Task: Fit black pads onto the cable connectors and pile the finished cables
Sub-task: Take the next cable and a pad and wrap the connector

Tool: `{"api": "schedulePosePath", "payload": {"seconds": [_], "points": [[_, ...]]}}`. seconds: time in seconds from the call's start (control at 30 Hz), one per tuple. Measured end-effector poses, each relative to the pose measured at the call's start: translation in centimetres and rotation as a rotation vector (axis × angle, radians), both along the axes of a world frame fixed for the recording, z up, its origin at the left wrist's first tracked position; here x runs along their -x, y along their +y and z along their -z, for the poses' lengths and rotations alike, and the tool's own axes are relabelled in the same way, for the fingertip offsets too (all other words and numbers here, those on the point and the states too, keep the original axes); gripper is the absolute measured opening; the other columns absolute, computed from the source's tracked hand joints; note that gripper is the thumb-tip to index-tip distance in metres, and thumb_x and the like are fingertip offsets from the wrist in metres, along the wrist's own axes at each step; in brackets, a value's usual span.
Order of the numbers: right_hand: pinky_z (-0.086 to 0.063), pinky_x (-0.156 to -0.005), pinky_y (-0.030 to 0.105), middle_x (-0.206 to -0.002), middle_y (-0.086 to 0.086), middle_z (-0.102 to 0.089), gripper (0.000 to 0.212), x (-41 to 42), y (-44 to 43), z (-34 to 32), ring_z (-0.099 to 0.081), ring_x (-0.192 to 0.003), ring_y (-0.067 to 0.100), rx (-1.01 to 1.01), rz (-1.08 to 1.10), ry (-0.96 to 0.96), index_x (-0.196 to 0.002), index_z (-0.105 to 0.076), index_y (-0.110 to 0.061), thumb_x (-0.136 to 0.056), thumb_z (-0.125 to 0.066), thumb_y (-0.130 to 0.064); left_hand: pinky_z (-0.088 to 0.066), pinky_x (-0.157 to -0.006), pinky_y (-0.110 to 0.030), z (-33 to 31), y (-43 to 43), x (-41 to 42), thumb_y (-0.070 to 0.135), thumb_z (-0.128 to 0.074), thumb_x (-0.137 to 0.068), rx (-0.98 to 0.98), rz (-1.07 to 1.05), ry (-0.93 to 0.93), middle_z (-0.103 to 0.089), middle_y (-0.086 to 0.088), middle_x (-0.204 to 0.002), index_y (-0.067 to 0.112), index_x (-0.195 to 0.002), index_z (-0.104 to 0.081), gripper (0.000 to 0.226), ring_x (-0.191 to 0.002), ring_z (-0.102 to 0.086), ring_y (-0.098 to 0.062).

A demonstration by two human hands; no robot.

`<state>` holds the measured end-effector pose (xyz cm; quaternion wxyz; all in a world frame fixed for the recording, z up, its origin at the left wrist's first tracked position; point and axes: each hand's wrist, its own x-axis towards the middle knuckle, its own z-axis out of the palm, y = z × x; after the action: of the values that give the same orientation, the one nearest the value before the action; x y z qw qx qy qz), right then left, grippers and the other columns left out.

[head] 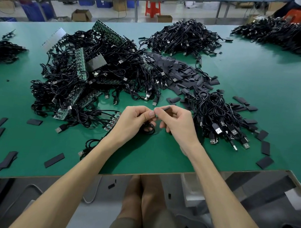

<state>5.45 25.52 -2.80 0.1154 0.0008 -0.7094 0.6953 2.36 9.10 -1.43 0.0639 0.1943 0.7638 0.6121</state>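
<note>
Presently the right hand pinches a black pad against the end of the cable gripped by the left hand, its loop resting on the green table; a skewed push could buckle or drop the pad

A: Where are the hands?
B: Both bare forearms reach forward; the left hand and right hand meet, thumbs nearly touching.
A: Fingers?
B: Curled on both: right thumb and forefinger pinch a black pad, left grips a cable.
</note>
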Motion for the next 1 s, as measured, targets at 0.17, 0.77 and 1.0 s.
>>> {"api": "schedulePosePath", "payload": {"seconds": [0.17, 0.77, 1.0], "points": [[-0.047, -0.051, 0.022, -0.077, -0.003, -0.074, 0.016, 0.06, 0.28, -0.04, -0.07, -0.068, 0.014, 0.082, 0.002, 0.018, -0.1, -0.069, -0.009, -0.09, -0.079, -0.017, -0.056, -0.062, -0.026, 0.06, -0.09, 0.18, 0.016, -0.061, -0.101, 0.016, 0.004, 0.033, -0.07, -0.01, -0.074, -0.006, -0.088, -0.07, 0.027, -0.059, -0.062, -0.015], [-0.045, -0.05, 0.02, -0.075, -0.004, -0.073, 0.011, 0.03, 0.34, 0.13, -0.063, -0.057, 0.011, 0.071, 0.089, 0.029, -0.096, -0.069, -0.013, -0.091, -0.077, -0.018, -0.054, -0.067, -0.021, 0.14, -0.43, 0.54, 0.023, -0.071, -0.095, 0.027, -0.002, 0.018, -0.077, -0.006, -0.082, 0.01, -0.091, -0.075, 0.014, -0.069, -0.068, -0.009], [-0.042, -0.048, 0.018, -0.059, -0.001, -0.069, 0.009, 0.12, 0.44, 0.16, -0.056, -0.047, 0.006, 0.044, 0.1, 0.0, -0.09, -0.073, -0.011, -0.093, -0.076, -0.019, -0.061, -0.074, -0.037, 0.42, -0.49, 0.61, 0.021, -0.073, -0.094, -0.017, -0.034, -0.01, -0.076, -0.011, -0.08, 0.003, -0.09, -0.072, 0.018, -0.069, -0.069, -0.017]]}}
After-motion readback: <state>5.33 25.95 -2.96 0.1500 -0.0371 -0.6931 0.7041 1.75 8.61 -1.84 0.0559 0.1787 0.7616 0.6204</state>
